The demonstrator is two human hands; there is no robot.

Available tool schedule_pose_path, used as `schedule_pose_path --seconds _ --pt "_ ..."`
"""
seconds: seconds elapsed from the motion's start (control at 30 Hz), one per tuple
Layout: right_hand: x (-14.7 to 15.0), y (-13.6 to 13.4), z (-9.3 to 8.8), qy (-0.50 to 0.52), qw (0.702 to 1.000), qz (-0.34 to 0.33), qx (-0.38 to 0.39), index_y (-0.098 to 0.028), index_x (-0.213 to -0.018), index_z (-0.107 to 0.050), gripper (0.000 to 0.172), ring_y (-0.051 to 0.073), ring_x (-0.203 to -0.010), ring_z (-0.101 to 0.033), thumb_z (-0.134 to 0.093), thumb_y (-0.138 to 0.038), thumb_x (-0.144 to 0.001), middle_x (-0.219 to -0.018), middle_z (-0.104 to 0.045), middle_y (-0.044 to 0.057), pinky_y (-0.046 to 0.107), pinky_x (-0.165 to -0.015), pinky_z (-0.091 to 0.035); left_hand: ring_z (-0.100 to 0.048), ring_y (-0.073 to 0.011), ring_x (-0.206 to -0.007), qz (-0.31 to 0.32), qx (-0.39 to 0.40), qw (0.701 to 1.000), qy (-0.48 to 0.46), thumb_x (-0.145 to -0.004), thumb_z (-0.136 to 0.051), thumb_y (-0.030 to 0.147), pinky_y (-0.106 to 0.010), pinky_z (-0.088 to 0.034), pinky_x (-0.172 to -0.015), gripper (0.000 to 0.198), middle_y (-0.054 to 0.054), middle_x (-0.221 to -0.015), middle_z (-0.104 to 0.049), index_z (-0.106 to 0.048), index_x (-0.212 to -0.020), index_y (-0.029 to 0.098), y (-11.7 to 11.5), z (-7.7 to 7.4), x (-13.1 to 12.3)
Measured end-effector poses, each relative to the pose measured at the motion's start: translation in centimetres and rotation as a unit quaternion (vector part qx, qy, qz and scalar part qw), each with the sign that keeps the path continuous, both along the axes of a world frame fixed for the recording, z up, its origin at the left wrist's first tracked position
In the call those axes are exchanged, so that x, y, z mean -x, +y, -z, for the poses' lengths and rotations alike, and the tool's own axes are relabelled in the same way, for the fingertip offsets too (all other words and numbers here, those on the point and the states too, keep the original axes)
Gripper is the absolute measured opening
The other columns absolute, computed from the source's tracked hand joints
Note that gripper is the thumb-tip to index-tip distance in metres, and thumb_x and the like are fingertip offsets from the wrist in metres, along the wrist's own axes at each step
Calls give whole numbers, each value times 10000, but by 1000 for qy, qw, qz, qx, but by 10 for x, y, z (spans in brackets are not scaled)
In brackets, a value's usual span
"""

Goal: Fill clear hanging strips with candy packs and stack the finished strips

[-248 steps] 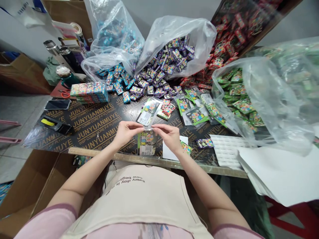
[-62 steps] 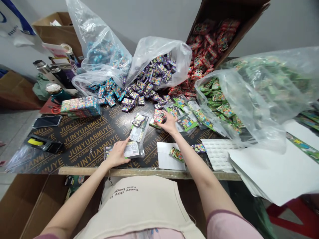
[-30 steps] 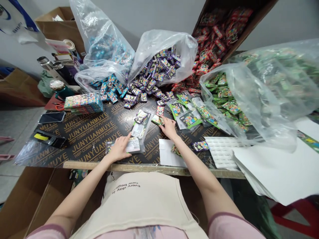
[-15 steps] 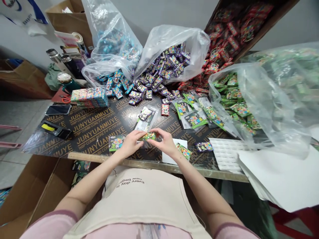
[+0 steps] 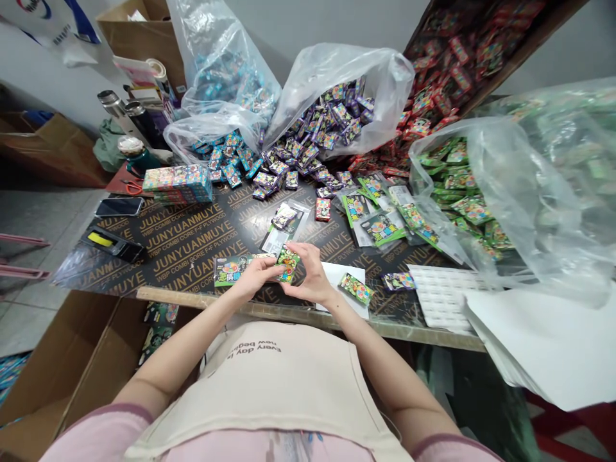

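Note:
Between both hands is a small green candy packet (image 5: pixel 289 264), tilted upright over the table near its front edge. My left hand (image 5: pixel 260 276) pinches its left side with thumb and fingers. My right hand (image 5: pixel 310 274) curves round the right side, fingertips at its top and thumb at its bottom. Beside my left hand lies a flat printed card pouch (image 5: pixel 226 271). Just beyond my hands is a clear pouch (image 5: pixel 296 224) with a dark packet (image 5: pixel 283 216) on it. To the right, another green packet (image 5: pixel 356 289) rests on white paper (image 5: pixel 332 273).
Plastic bags of blue packets (image 5: pixel 231 157), purple packets (image 5: pixel 332 122) and green packets (image 5: pixel 471 205) line the back, with red packets (image 5: pixel 423 122) between. A box stack (image 5: pixel 178 183), phone (image 5: pixel 119 206) and tape dispenser (image 5: pixel 115 244) sit left. White sheets (image 5: pixel 553 340) overhang the right edge.
The green packet has turned from lying sideways to standing more upright between my hands. My right hand's fingers have shifted to its top and bottom. The camera view has moved slightly.

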State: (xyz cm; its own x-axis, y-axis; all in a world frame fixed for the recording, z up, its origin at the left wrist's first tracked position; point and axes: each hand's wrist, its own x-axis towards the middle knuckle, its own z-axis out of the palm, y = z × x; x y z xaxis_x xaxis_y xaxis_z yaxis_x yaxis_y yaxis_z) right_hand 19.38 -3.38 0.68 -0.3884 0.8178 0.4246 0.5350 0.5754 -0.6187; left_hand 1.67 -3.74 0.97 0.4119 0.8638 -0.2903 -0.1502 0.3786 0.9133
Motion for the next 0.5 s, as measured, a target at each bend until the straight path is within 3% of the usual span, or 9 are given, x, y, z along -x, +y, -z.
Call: schedule_pose_path --seconds 0.07,0.13,0.23,0.3,0.33,0.4,0.5 --pt "-7 3 3 5 1000 14 -2 -251 -1369 -376 783 316 -1161 -494 -657 -342 -644 -1244 -545 106 468 -983 -351 -652 -229 -832 -16 -41 996 80 -784 -622 495 -370 -495 -810 448 -90 -906 -709 -688 -1050 141 2 6 10" --pt "-17 8 11 -16 999 33 -2 -234 -1366 -379 776 319 -1146 -497 -665 -364 -656 -1254 -549 118 469 -973 -347 -609 -283 -1013 -27 -152 963 220 -762 -641 508 -444 -440 -928 523 -120 -1063 -681 -639 -1157 166 7 14 25" --pt "-30 15 27 -84 996 36 10 -213 -1379 -382 786 325 -1131 -501 -697 -381 -679 -1265 -563 128 475 -952 -338 -439 -357 -1239 57 -324 840 431 -547 -823 452 -543 -245 -1078 874 -147 -1293 -553 -506 -1323 206 14 29 46" --pt "-32 17 36 -130 991 16 31 -205 -1394 -374 799 328 -1131 -499 -714 -356 -688 -1287 -557 134 472 -924 -355 -438 -365 -1220 127 -366 773 502 -478 -855 402 -565 -190 -1092 1066 -161 -1272 -539 -386 -1411 187 17 39 54" --pt "-31 16 39 -146 988 5 43 -204 -1405 -363 808 329 -1133 -496 -720 -344 -693 -1302 -548 137 473 -912 -367 -464 -351 -1184 146 -374 755 518 -492 -844 381 -557 -195 -1092 1100 -156 -1231 -550 -328 -1441 173 18 42 55" --pt "-28 13 41 -149 986 -25 67 -213 -1428 -327 841 324 -1133 -495 -731 -334 -701 -1330 -530 137 475 -903 -392 -497 -319 -1129 152 -382 748 522 -528 -812 347 -527 -220 -1091 1130 -128 -1177 -557 -227 -1479 171 18 47 56" --pt "-24 9 38 -84 986 -105 98 -239 -1459 -259 906 298 -1168 -491 -748 -342 -703 -1368 -498 123 473 -959 -410 -494 -312 -1121 139 -384 772 487 -533 -797 329 -511 -265 -1075 1185 -100 -1195 -528 -124 -1501 214 16 43 53"
